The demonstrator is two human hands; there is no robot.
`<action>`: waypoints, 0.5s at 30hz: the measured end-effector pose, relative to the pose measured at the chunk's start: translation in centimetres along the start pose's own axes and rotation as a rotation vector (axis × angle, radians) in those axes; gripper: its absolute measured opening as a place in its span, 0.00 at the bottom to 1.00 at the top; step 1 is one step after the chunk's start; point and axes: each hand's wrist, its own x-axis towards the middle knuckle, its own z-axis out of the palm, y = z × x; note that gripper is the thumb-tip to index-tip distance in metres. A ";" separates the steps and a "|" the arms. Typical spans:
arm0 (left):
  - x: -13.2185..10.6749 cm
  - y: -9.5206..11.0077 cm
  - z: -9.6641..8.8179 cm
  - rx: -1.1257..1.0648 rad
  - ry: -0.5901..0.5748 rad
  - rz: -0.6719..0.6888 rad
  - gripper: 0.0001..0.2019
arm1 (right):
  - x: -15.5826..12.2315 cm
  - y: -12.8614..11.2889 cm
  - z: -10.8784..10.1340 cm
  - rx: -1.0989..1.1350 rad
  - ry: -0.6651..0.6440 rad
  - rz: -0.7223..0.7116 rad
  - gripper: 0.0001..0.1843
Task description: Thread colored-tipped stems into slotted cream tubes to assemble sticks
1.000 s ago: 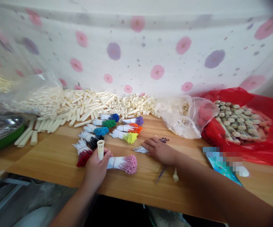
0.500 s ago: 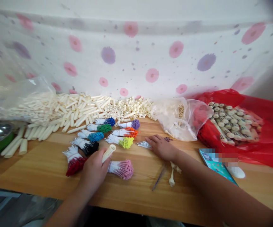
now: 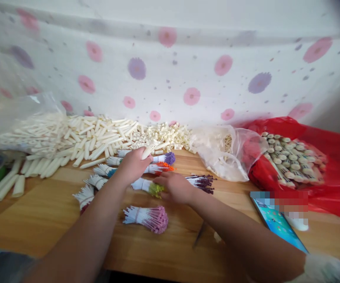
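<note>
My left hand (image 3: 134, 165) is closed around a cream plastic tube (image 3: 148, 151), held above the back bundles of thin white sticks. My right hand (image 3: 177, 186) has its fingers curled at the tips of the yellow-tipped bundle (image 3: 146, 186); what they pinch, if anything, is hidden. Behind it lie an orange-tipped bundle (image 3: 161, 168) and a purple-tipped bundle (image 3: 165, 158). A dark-brown-tipped bundle (image 3: 201, 182) is just beyond the right hand. Nearer me rests a pink-tipped bundle (image 3: 146, 218). My left arm partly covers the red-tipped bundle (image 3: 84, 196) and other bundles.
Cream tubes (image 3: 99, 135) and short slotted pieces (image 3: 164, 135) are heaped along the back. A clear plastic bag (image 3: 214, 155) and a red bag (image 3: 337, 157) of filled tubes stand right, near a phone (image 3: 278, 224). A thin dark tool (image 3: 198, 235) lies in front.
My left hand has moved up and away from me with the tube, uncovering the pink-tipped bundle. My right hand has gone left from the dark-brown-tipped bundle to the yellow-tipped one.
</note>
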 end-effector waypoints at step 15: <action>-0.1 -3.7 0.5 -0.191 0.183 -0.094 0.13 | 3.4 3.0 1.1 0.060 0.012 0.158 0.27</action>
